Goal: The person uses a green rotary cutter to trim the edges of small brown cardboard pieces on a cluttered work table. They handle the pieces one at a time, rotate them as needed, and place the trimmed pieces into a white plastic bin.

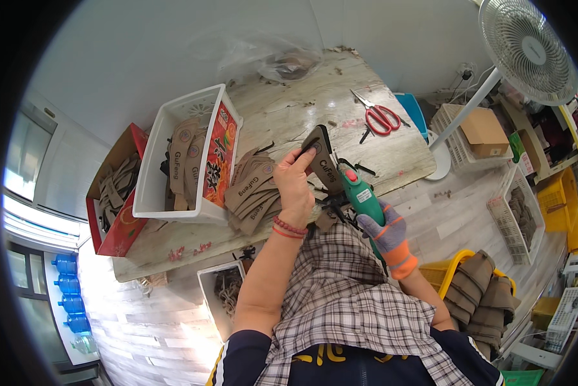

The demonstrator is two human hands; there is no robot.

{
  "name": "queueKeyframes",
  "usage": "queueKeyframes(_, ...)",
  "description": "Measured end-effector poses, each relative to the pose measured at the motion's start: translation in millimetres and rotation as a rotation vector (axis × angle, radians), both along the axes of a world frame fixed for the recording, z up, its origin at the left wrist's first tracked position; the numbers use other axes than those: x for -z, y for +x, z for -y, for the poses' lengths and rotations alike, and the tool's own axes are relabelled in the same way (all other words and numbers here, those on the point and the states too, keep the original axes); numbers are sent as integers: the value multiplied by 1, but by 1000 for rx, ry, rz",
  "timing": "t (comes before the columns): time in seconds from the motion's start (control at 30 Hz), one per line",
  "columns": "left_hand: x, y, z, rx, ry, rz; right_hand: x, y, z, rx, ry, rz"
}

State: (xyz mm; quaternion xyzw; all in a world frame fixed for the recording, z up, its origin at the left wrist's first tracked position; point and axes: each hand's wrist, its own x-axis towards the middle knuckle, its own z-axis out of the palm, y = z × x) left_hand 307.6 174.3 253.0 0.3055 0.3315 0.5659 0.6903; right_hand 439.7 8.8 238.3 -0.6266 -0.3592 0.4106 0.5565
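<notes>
My left hand (295, 183), bare with a red beaded bracelet, pinches a brown fabric piece (325, 172) with printed lettering and a dark edge, held up over the table's near edge. My right hand (388, 231), in a grey and orange glove, is closed around a green handheld power tool (364, 198) with a red button. The tool's front end is at the fabric's right edge; its tip is too small to make out. Left of my left hand lies a fanned pile of similar fabric pieces (253, 190). Dark scraps (331, 209) lie below the held piece.
On the table (295, 106) are red-handled scissors (382, 120), a white bin (167, 215) of fabric pieces and a red box (127, 235) of more pieces. A box of scraps (228, 289) stands below. A yellow basket (440, 273) and a fan (533, 51) are at right.
</notes>
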Motion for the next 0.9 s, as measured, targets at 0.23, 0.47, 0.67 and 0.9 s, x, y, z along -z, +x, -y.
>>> queueKeyframes(0.23, 3, 8, 7, -21, -93, 119, -9, -4, 0, -16, 19, -23)
queueKeyframes(0.47, 6, 15, 17, 10, -163, 101, 1, 0, 0, 11, 17, 57)
queueKeyframes(0.67, 7, 18, 30, 41, -220, 78, 4, 1, -1, 32, 32, 74)
queueKeyframes(0.9, 10, 19, 42, 94, -230, 64, 3, 2, -2, 52, 48, 57)
